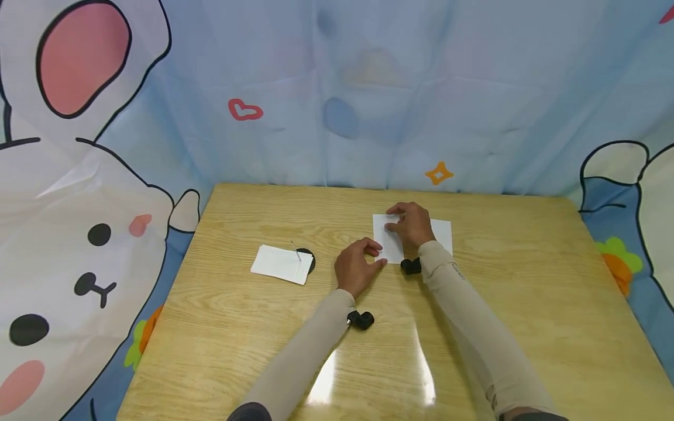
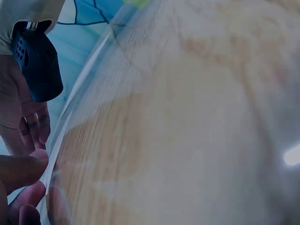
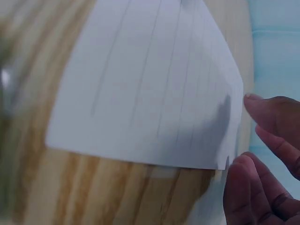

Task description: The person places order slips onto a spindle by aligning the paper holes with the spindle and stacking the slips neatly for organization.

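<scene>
White paper (image 1: 387, 245) lies on the table, with a second white part (image 1: 443, 233) showing on the far side of my right wrist. Ruled lines run along the paper (image 3: 140, 84) in the right wrist view. My left hand (image 1: 357, 266) is at the paper's near left corner, thumb and fingers bent loosely and spread apart, fingertips right at the edge. Over the paper's middle is my right hand (image 1: 413, 225), its thumb and forefinger reaching left with a gap between them. Part of the paper is hidden under that hand and wrist.
To the left lies a stack of white paper slips (image 1: 280, 264) with a thin, pen-like stick (image 1: 296, 251) on it. A black round thing (image 1: 312, 260) shows from beneath. The wooden table (image 1: 237, 333) ends at a printed blue curtain (image 1: 295, 146).
</scene>
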Demonstrator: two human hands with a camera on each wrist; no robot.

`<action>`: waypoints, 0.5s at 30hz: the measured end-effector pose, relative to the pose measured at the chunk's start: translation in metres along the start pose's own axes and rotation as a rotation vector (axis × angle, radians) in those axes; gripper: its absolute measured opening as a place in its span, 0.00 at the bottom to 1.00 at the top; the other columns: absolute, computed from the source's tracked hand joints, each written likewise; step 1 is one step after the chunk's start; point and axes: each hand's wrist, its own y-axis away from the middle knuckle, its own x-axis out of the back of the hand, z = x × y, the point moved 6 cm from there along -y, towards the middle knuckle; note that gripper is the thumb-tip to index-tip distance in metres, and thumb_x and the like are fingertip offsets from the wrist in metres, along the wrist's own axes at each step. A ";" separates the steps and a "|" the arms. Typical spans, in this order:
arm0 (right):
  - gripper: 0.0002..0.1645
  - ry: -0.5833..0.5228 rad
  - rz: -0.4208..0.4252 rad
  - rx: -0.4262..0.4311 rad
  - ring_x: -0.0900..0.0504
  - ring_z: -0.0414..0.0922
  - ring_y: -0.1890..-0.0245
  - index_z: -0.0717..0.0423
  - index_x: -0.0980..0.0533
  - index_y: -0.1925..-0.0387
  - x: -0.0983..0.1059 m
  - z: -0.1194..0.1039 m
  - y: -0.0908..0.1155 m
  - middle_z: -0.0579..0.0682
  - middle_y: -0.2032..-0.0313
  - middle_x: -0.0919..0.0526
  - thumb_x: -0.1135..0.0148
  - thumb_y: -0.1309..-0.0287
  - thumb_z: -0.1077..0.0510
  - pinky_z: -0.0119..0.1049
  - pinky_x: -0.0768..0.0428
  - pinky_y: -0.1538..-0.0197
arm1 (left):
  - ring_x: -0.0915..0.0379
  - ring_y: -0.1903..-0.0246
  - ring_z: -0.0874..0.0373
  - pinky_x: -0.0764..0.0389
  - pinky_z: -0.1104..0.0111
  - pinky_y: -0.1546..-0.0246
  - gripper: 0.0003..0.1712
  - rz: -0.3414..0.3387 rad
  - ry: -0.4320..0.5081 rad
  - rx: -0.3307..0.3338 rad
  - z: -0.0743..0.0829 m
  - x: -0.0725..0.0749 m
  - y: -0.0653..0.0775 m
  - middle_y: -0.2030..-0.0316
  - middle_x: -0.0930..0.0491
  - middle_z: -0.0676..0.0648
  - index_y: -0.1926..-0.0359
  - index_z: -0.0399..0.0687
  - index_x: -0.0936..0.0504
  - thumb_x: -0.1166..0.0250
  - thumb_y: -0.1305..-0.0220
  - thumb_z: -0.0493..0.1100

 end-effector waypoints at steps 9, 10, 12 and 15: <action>0.22 0.035 -0.046 0.002 0.22 0.60 0.46 0.62 0.17 0.43 -0.008 0.006 -0.007 0.64 0.45 0.18 0.24 0.38 0.63 0.56 0.21 0.40 | 0.14 0.60 0.61 0.21 0.69 0.63 0.13 -0.019 -0.055 0.014 0.001 -0.001 -0.003 0.63 0.10 0.59 0.56 0.60 0.11 0.18 0.41 0.47; 0.22 0.037 -0.052 0.000 0.22 0.60 0.46 0.62 0.17 0.43 -0.008 0.006 -0.008 0.65 0.45 0.19 0.24 0.38 0.63 0.56 0.21 0.40 | 0.14 0.60 0.61 0.21 0.70 0.63 0.13 -0.022 -0.060 0.015 0.001 -0.001 -0.003 0.63 0.10 0.59 0.56 0.61 0.11 0.18 0.41 0.47; 0.22 0.035 -0.061 -0.011 0.22 0.60 0.45 0.62 0.17 0.44 -0.007 0.006 -0.009 0.65 0.45 0.20 0.23 0.39 0.62 0.56 0.22 0.39 | 0.14 0.60 0.62 0.21 0.69 0.62 0.12 -0.026 -0.068 0.017 0.001 -0.001 -0.004 0.63 0.10 0.60 0.57 0.61 0.11 0.19 0.40 0.47; 0.21 0.041 -0.068 -0.012 0.22 0.61 0.45 0.63 0.16 0.46 -0.005 0.005 -0.010 0.65 0.46 0.20 0.23 0.40 0.61 0.57 0.21 0.40 | 0.14 0.60 0.62 0.21 0.69 0.62 0.12 -0.031 -0.072 0.020 0.000 0.000 -0.005 0.63 0.10 0.60 0.57 0.62 0.11 0.19 0.40 0.47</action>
